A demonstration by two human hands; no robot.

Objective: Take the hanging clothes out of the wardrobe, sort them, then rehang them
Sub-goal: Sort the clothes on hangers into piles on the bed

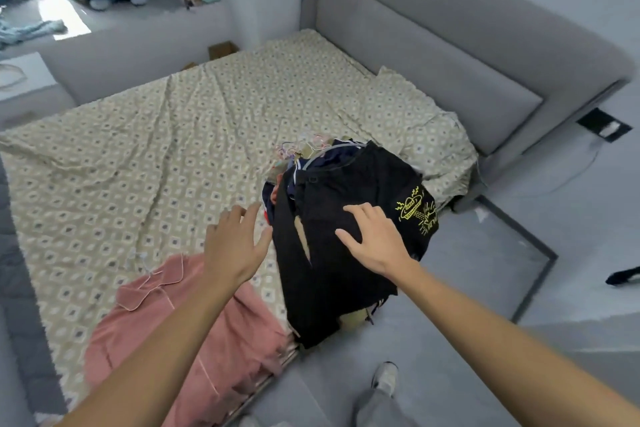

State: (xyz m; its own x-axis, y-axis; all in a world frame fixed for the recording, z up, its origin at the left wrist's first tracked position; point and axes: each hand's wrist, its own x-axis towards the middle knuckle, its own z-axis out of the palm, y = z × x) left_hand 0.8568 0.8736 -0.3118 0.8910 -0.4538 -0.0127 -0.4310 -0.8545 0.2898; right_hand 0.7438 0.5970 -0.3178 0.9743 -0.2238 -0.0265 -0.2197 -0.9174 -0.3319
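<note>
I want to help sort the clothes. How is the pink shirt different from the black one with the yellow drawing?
The pink shirt lies spread out alone on the bed; the black garment tops a heaped pile. The pink one is plain with a collar; the black one has a yellow print. The right hand rests on the black one; no hand touches the pink one. Both lie at the bed's near edge.

Left hand: arm bare, extended forward and inward; palm down, fingers straight and slightly spread, thumb pointing toward the other hand; holds nothing. Right hand: arm bare, extended forward and inward from the lower right; palm down, fingers straight and spread, thumb toward the left hand. The two hands lie near each other, apart.
</note>
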